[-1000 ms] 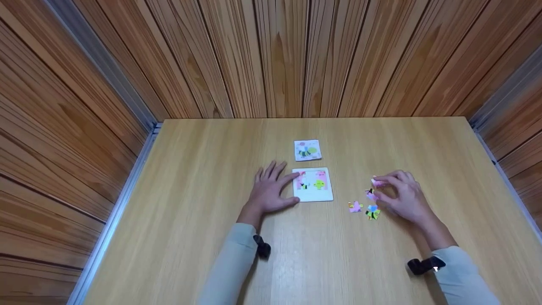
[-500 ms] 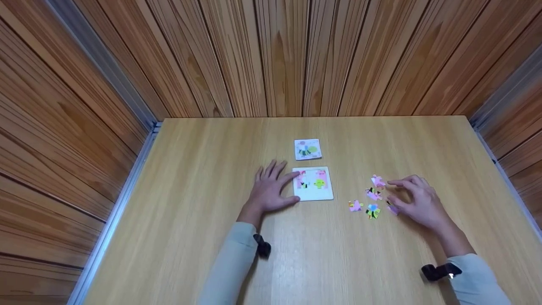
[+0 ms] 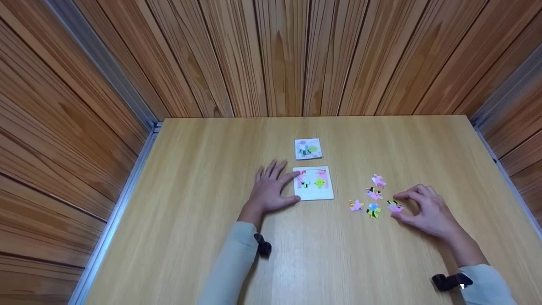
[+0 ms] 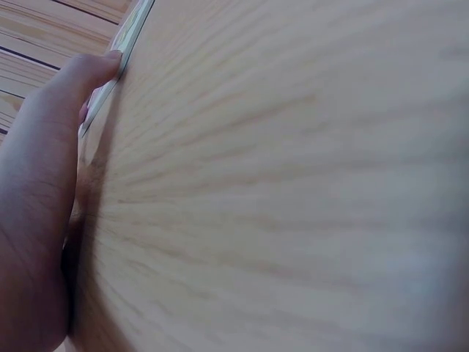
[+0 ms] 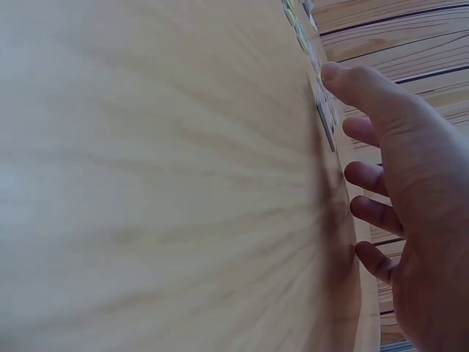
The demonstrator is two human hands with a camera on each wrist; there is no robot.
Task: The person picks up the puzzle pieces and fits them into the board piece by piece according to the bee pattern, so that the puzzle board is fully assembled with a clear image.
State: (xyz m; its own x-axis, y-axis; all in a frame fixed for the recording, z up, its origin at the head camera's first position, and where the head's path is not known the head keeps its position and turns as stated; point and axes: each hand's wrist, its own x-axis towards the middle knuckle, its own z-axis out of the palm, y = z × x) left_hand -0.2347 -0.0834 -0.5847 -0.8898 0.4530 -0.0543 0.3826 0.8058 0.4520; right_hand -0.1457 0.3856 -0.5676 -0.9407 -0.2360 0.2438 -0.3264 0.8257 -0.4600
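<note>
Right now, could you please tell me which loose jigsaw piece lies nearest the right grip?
The rightmost jigsaw piece: it alone sits within the curve of the right grip; the other four loose pieces all lie farther left.

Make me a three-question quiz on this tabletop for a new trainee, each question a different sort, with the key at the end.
1. True or false: in the head view, the picture card lies between the white puzzle tray and the wooden wall.

2. Choose one. The left hand touches:
A) the picture card
B) the puzzle tray
C) the wooden wall

3. Count: how many loose puzzle pieces lie on the table, to the right of the tray?

Key: 1. True. 2. B; its thumb and index finger are at the tray's left side. 3. Five, including the one by the right hand.
</note>
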